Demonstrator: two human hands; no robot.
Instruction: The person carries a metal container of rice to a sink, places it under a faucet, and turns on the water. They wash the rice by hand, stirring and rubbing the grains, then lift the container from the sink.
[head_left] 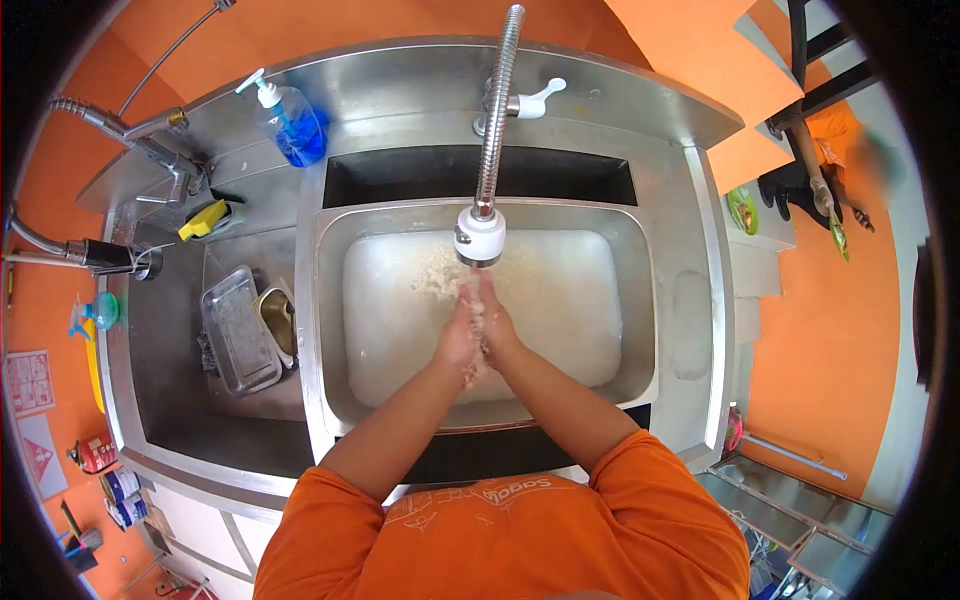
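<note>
Both hands are together just below the white faucet head, over a metal basin of cloudy white water. My left hand and my right hand face each other, fingers pointing away from me. A pale, grainy, wet material lies between the palms, and some of it hangs near the wrists. More pale clumps show at the water's surface beyond the hands. The fingers are partly hidden under the faucet head.
A blue soap bottle stands behind the basin at left. The left sink holds a metal tray and a small metal container. A yellow sponge lies near its back. At the far right another person is partly visible.
</note>
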